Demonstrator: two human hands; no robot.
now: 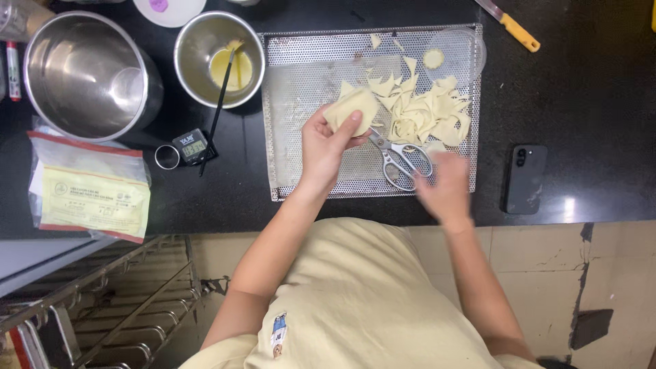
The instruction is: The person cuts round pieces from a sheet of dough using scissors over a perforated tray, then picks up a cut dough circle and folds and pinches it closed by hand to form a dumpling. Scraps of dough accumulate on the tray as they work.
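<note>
My left hand (323, 147) holds a pale round dough wrapper (352, 108) above a perforated metal tray (301, 82). My right hand (445, 186), blurred, hovers just right of the scissors (396, 157) lying on the tray, its fingers apart and nothing in it. A heap of cut dough scraps (424, 109) lies on the tray's right half. A single round dough piece (433, 59) rests under a clear lid (471, 48) at the far right corner.
On the black counter stand a big steel pot (89, 75), a steel bowl (219, 58) with yellow liquid and a dark stick, a small timer (193, 145), a bagged packet (89, 188), a phone (524, 179) and a yellow-handled knife (509, 24). A wire rack (102, 301) sits below left.
</note>
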